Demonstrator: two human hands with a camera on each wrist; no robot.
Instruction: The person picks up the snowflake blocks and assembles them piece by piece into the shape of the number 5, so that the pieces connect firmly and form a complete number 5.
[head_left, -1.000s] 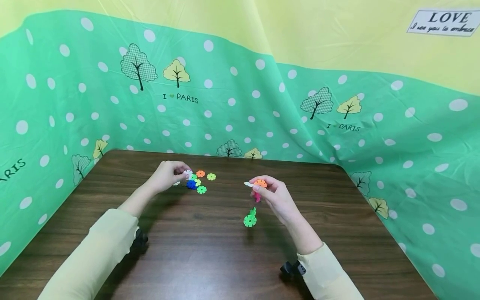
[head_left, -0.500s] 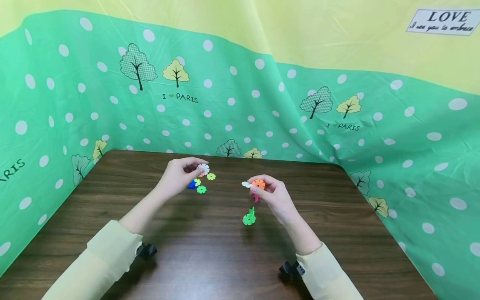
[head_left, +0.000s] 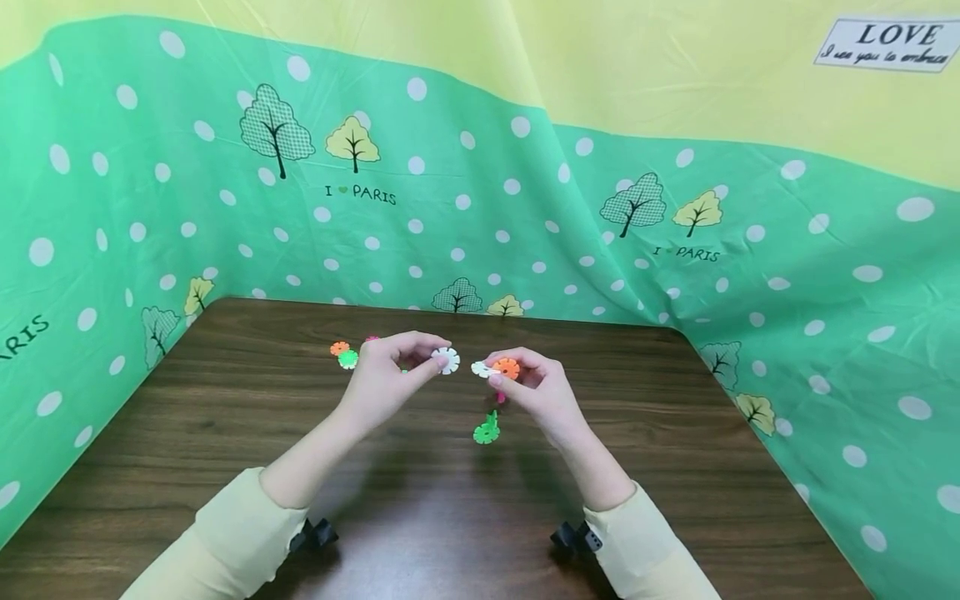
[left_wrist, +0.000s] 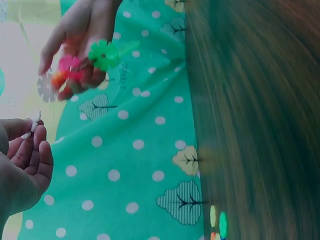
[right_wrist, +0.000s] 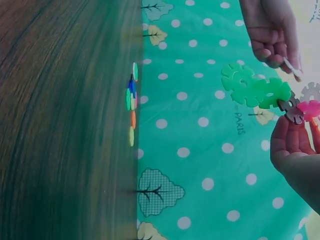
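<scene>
My left hand [head_left: 387, 377] pinches a white notched disc [head_left: 447, 360] between thumb and fingers, seen edge-on in the left wrist view. Just to its right, my right hand [head_left: 543, 392] grips a joined chain of discs: a white one [head_left: 483, 369] at the left end, an orange one [head_left: 506, 367], pink ones, a dark one [right_wrist: 292, 109] and green ones [head_left: 486, 429] hanging below. A small gap separates the white disc in my left hand from the chain. Both hands are above the table.
Loose discs lie on the table behind my left hand, among them an orange one [head_left: 340, 347] and a green one [head_left: 348, 359]; the hand hides others. A dotted green and yellow cloth [head_left: 465, 133] hangs behind the brown table [head_left: 675, 417].
My left hand has lifted the white disc from the loose pieces and carried it right, close to the chain. The right hand has shifted slightly left, still gripping the chain.
</scene>
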